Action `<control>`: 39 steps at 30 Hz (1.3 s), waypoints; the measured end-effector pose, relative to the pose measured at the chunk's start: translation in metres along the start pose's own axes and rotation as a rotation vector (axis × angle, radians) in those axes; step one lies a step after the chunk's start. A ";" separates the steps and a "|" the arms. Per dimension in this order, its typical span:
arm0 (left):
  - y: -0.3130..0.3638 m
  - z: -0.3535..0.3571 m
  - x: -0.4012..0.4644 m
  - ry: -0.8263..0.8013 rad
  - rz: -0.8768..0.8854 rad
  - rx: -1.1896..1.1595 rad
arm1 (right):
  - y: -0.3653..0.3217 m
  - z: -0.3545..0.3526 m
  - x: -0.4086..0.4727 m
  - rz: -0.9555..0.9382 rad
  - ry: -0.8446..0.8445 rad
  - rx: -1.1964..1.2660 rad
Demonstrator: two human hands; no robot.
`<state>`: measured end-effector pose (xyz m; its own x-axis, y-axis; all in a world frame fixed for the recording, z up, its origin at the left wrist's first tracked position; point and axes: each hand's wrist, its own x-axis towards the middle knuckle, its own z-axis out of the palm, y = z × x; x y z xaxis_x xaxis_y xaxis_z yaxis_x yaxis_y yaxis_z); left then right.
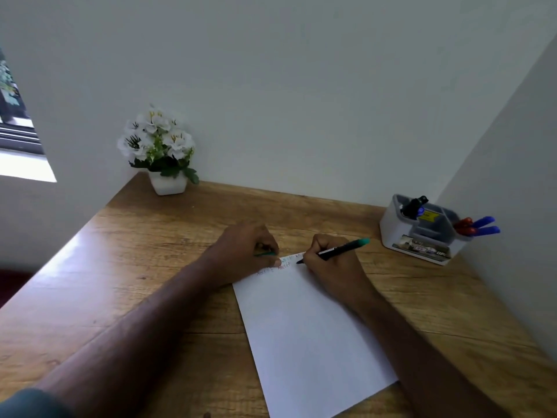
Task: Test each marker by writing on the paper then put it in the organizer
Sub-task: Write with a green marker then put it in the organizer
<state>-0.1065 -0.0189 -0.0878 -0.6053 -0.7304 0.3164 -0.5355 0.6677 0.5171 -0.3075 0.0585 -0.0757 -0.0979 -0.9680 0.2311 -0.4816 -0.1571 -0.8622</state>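
Observation:
A white sheet of paper (310, 333) lies on the wooden desk, with small coloured lettering along its far edge. My right hand (328, 267) grips a black marker with a green end (346, 249), its tip touching the paper near the top. My left hand (244, 251) rests on the paper's far left corner, fingers curled around a thin green piece, probably the marker's cap (265, 254). A white and grey organizer (422, 230) stands at the far right, holding red and blue markers (476, 226) in one compartment and a dark marker (414, 205) in another.
A white pot of white flowers (159, 152) stands at the desk's far left corner. Walls close the desk (120, 267) at the back and right. A window opening is at the left.

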 end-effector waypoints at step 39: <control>-0.004 0.003 0.001 0.000 0.002 0.036 | 0.002 0.000 0.004 -0.026 0.002 -0.026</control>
<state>-0.1065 -0.0219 -0.0917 -0.6063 -0.7292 0.3173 -0.5554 0.6738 0.4873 -0.3089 0.0549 -0.0760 -0.0866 -0.9632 0.2544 -0.5063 -0.1773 -0.8439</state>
